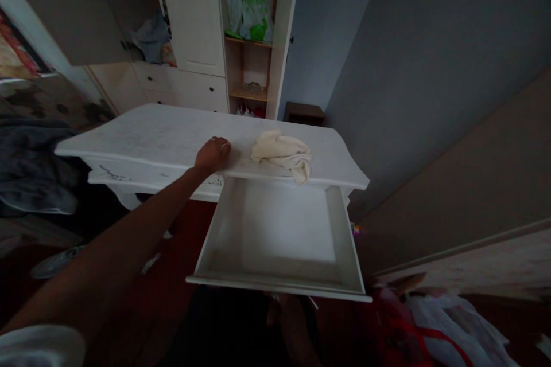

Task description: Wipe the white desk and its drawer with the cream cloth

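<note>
My left hand (214,153) rests on the white tabletop (167,129) with its fingers curled closed. A small pale spot shows at the fingers, too small to name. To its right lies a crumpled cream cloth (282,152), its end hanging over the table's front edge. Below the cloth a white drawer (288,229) is pulled out toward me, with bare walls and floor visible. Low in front of the drawer's front panel is my right hand (282,309), in deep shadow; its fingers are partly hidden under the panel. A thin white strip (313,302) shows beside it.
Behind the table stands a white wardrobe (189,11) with open shelves holding plastic bags (253,8). Dark grey clothing (34,160) is heaped at the left. On the floor at the lower right are a red bag and a white plastic bag (456,327). A wall runs along the right.
</note>
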`<state>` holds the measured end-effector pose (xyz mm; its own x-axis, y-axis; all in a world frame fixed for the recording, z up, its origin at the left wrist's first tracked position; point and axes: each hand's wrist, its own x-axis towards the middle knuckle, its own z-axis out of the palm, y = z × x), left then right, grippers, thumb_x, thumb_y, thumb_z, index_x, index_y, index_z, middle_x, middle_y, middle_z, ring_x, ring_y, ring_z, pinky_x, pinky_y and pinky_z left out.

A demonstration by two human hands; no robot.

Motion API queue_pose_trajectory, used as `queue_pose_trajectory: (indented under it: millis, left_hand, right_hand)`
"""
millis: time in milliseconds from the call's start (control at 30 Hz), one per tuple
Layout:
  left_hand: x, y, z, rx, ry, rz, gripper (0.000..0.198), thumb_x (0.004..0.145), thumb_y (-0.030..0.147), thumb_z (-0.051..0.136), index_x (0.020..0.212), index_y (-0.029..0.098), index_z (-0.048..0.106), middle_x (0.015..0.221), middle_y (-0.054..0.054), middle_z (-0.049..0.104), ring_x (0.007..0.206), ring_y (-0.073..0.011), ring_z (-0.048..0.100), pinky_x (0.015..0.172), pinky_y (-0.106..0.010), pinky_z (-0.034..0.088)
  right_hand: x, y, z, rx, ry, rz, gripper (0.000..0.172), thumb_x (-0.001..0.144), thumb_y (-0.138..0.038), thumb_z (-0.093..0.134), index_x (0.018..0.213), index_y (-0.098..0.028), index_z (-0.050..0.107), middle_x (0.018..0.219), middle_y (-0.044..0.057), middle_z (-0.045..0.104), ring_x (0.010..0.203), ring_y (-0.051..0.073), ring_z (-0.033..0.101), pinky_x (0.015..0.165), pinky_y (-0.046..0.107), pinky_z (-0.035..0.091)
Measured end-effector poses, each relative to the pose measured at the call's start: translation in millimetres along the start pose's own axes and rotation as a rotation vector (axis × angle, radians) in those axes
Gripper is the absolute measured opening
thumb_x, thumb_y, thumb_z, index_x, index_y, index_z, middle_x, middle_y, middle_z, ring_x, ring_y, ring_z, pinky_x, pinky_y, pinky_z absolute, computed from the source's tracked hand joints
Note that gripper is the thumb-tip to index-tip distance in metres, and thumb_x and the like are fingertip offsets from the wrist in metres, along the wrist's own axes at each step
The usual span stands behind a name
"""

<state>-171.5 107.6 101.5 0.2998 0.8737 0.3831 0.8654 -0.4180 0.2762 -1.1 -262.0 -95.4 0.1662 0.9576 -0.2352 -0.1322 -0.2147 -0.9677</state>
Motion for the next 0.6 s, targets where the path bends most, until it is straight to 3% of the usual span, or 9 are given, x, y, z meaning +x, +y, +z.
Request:
queue_pose_trajectory:
  millis: [67, 167, 600]
  left_hand:
    - [-10.0, -13.9, 2.2, 0.028, -0.004, -0.035, 0.043, 0.091, 0.030, 0.032, 0.108, 0.010, 0.066, 0.113, -0.021, 0.066, 0.110, -0.0305, 0.060, 0.096, -0.042, 0.046]
    - [-17.7, -18.5, 5.0, 0.023, 0.030, -0.068, 0.042, 0.087, 0.030, 0.037, 0.112, 0.011, 0.066, 0.116, -0.020, 0.065, 0.108, -0.0306, 0.060, 0.094, -0.042, 0.048]
    - [-21.5, -11.1, 13.8, 0.050, 0.052, -0.166, 0.046, 0.087, 0.035, 0.034, 0.111, 0.013, 0.066, 0.116, -0.020, 0.063, 0.105, -0.0331, 0.058, 0.091, -0.044, 0.046]
  right_hand:
    - [-3.5, 5.8, 2.0, 0.045, 0.003, 0.024, 0.060, 0.089, -0.073, 0.043, 0.095, -0.022, 0.074, 0.066, 0.004, 0.067, 0.060, 0.018, 0.061, 0.062, 0.032, 0.048]
    - [-8.4, 10.9, 5.9, 0.173, -0.007, 0.069, 0.074, 0.084, -0.081, 0.041, 0.099, -0.016, 0.072, 0.058, 0.005, 0.064, 0.055, 0.018, 0.057, 0.059, 0.031, 0.044]
    - [-16.5, -9.0, 33.2, 0.349, 0.167, -0.008, 0.063, 0.081, -0.081, 0.049, 0.088, -0.020, 0.060, 0.056, -0.001, 0.058, 0.050, 0.013, 0.051, 0.054, 0.027, 0.039]
